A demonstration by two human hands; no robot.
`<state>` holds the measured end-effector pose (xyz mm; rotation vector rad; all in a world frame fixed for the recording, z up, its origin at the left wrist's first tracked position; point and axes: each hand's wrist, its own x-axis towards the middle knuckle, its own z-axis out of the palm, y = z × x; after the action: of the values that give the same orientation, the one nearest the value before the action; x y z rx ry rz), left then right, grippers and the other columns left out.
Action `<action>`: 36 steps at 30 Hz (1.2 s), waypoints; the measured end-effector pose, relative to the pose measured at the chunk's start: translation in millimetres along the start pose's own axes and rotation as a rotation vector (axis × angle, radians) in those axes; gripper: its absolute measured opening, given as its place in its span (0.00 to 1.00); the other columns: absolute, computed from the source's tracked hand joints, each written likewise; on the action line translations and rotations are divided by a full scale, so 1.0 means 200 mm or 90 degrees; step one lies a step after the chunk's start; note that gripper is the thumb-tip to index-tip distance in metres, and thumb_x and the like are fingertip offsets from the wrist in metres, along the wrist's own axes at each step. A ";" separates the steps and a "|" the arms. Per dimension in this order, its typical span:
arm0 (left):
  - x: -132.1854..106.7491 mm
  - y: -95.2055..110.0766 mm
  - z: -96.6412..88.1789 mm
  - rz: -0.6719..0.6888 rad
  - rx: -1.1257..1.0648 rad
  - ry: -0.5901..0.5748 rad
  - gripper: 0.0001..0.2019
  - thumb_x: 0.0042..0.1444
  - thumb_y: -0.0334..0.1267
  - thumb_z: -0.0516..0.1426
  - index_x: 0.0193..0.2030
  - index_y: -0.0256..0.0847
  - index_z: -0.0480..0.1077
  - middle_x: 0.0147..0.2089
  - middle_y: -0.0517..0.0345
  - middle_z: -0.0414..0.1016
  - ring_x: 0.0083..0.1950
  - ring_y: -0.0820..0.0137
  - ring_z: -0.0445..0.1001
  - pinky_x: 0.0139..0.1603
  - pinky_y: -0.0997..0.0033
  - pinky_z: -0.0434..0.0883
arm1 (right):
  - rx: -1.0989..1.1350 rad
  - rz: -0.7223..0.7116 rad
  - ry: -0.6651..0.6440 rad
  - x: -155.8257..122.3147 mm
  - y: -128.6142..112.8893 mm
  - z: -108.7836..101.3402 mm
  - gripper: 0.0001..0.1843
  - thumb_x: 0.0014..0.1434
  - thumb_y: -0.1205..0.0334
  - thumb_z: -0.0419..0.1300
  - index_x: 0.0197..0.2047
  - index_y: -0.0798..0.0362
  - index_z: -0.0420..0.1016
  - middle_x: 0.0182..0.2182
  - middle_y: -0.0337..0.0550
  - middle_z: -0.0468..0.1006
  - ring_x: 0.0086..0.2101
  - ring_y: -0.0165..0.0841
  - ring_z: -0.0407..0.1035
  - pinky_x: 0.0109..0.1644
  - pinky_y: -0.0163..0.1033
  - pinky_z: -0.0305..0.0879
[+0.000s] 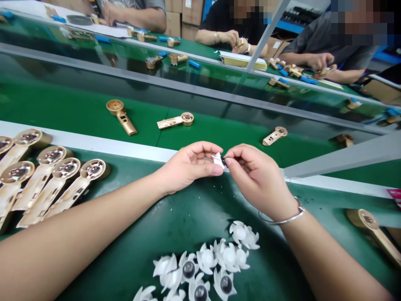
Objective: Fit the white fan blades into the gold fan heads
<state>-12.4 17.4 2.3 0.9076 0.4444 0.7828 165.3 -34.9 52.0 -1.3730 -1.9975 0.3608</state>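
Apparently, two small parts are being worked together: the left hand (188, 165) pinches a white part (218, 159), likely a fan, while the right hand (258, 177) pinches a dark piece (223, 160) against its side, over the counter (140, 251). Next calls for steady fingertips and careful alignment, I'd judge.

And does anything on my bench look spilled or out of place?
Slightly: tiny white specks are scattered on the green worktop below your left hand, and dark specks lie right of your bracelet. They look like stray debris, though I can't tell what they are. Nothing else stands out.
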 end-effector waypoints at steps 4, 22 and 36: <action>0.00 0.00 0.00 -0.004 -0.012 -0.009 0.17 0.47 0.27 0.70 0.43 0.39 0.74 0.37 0.61 0.79 0.38 0.76 0.77 0.45 0.75 0.73 | -0.007 -0.017 -0.002 0.01 0.02 -0.01 0.06 0.61 0.72 0.58 0.34 0.52 0.72 0.30 0.38 0.74 0.30 0.28 0.67 0.33 0.33 0.63; -0.04 0.07 -0.10 -0.170 -0.097 -0.248 0.22 0.42 0.42 0.73 0.46 0.45 0.79 0.41 0.54 0.77 0.36 0.70 0.79 0.36 0.74 0.78 | -0.110 -0.064 -0.196 0.85 0.15 0.44 0.40 0.53 0.62 0.67 0.66 0.63 0.61 0.62 0.60 0.66 0.54 0.42 0.69 0.56 0.44 0.66; -0.02 0.12 -0.10 -0.073 -0.105 -0.096 0.20 0.45 0.42 0.72 0.46 0.44 0.79 0.37 0.58 0.79 0.30 0.77 0.78 0.32 0.80 0.75 | -0.106 0.143 -0.175 0.36 0.16 -0.01 0.23 0.48 0.55 0.70 0.45 0.55 0.70 0.34 0.44 0.79 0.32 0.37 0.75 0.34 0.39 0.69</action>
<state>-37.1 33.8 10.8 0.7745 0.2918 0.6317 174.0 42.1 62.6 -1.7389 -2.1369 0.5190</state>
